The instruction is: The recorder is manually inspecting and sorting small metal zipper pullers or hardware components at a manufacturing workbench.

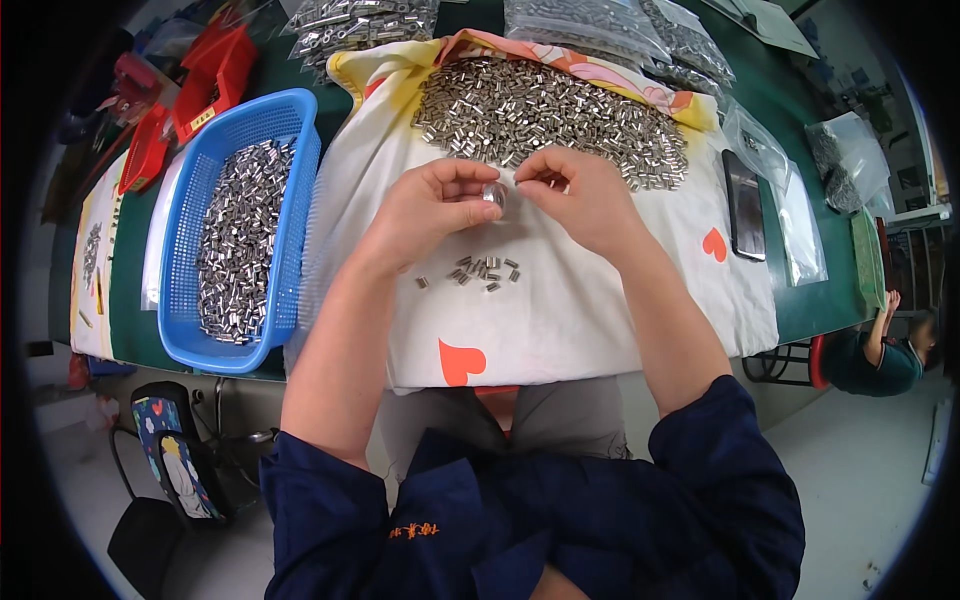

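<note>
My left hand [435, 205] pinches a small shiny metal piece [496, 196] between thumb and fingers above a white cloth with red hearts [600, 300]. My right hand [575, 192] is curled close beside it, fingertips at the near edge of a big heap of small silver metal cylinders [550, 115]; I cannot tell whether it holds one. A small cluster of several loose cylinders [480, 270] lies on the cloth just below both hands.
A blue plastic basket [180, 230] holding many cylinders stands at the left. Clear bags of metal parts [590, 25] lie at the back and right, a dark phone [745, 205] at the right, red bins [215, 70] at the far left. Another person [885, 355] sits at lower right.
</note>
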`<state>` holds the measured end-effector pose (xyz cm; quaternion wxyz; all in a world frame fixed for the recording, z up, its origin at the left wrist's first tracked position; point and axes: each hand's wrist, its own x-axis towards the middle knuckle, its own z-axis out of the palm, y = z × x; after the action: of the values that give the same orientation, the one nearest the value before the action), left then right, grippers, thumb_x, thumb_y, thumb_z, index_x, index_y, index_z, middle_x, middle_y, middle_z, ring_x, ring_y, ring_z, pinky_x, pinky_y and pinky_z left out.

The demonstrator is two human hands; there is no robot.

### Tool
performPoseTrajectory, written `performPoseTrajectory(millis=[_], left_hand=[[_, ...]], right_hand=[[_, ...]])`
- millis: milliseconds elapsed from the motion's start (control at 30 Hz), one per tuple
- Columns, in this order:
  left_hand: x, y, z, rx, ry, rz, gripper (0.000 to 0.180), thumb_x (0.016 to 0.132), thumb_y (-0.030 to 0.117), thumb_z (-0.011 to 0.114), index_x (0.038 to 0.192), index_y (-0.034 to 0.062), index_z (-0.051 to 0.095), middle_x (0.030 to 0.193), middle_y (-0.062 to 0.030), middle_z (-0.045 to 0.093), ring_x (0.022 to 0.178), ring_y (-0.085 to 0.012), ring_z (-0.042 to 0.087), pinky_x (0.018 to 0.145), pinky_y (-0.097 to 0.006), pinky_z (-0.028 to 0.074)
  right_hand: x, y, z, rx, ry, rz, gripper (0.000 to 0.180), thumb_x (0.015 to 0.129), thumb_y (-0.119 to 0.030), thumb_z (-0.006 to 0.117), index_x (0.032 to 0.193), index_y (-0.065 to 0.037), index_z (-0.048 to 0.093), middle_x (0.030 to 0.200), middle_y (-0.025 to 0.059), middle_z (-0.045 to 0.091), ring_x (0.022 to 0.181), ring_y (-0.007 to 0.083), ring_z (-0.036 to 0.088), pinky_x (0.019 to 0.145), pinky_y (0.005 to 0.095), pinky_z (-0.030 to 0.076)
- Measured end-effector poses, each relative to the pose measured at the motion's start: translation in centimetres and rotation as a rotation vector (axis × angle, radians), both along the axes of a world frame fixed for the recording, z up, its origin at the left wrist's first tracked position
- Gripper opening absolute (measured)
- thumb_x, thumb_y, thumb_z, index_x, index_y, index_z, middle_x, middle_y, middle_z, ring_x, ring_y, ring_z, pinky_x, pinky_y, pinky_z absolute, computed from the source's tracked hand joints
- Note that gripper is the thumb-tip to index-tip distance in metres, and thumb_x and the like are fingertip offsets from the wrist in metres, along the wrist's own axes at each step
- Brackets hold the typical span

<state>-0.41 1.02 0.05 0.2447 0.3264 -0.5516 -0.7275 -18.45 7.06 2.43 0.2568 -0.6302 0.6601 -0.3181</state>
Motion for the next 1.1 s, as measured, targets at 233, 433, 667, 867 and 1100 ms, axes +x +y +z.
performPoseTrajectory(millis=[233,433,667,867,1100], left_hand=[[0.0,-0.1,-0.2,0.007,0.047,0.02,0.031,0.072,-0.003,0.064,0.102,-0.0022,0.055,0.089,-0.007,0.061,0.079,-0.0108,0.058,0.074,-0.022,0.047],[-0.2,0.1,-0.5,-0.082,-0.017,0.043,0.029,0.073,0.0,0.065,0.101,-0.0047,0.056,0.087,-0.0086,0.063,0.078,-0.0116,0.06,0.072,-0.021,0.047],[-0.1,0.3,0.1,-0.093,-0.016,-0.009,0.031,0.071,0.001,0.067,0.101,-0.004,0.057,0.085,-0.0062,0.063,0.077,-0.0099,0.059,0.069,-0.021,0.047],[-0.1,0.3,-0.1,0.003,-0.034,-0.114,0.03,0.07,0.001,0.068,0.099,-0.0024,0.059,0.082,-0.0026,0.061,0.075,-0.0068,0.057,0.069,-0.019,0.046],[-0.1,0.4,-0.2,-0.05,-0.075,-0.119,0.029,0.071,0.001,0.067,0.099,-0.0015,0.059,0.084,-0.0022,0.061,0.076,-0.0065,0.057,0.068,-0.019,0.046]], right_hand=[[0.6,0.4,-0.4,-0.075,-0.191,0.126,0.01,0.072,-0.007,0.059,0.081,-0.003,0.062,0.074,0.0051,0.061,0.065,0.0138,0.056,0.061,0.0254,0.044],[1.4,0.7,-0.9,-0.272,0.114,0.122,0.009,0.072,-0.007,0.061,0.079,-0.002,0.062,0.073,0.0036,0.06,0.065,0.0118,0.054,0.06,0.0251,0.044],[0.3,0.2,-0.3,0.082,-0.327,0.136,0.01,0.07,-0.008,0.066,0.076,-0.003,0.06,0.071,0.0007,0.059,0.064,0.008,0.053,0.059,0.023,0.044],[-1.1,-0.4,-0.2,0.204,-0.294,0.212,0.012,0.068,-0.01,0.067,0.077,-0.005,0.061,0.071,0.002,0.062,0.063,0.0088,0.055,0.059,0.0239,0.045],[-3.5,-0.9,-0.8,-0.017,0.3,-0.056,0.009,0.072,-0.01,0.059,0.08,-0.004,0.061,0.075,0.0083,0.06,0.069,0.0188,0.057,0.064,0.0292,0.045]])
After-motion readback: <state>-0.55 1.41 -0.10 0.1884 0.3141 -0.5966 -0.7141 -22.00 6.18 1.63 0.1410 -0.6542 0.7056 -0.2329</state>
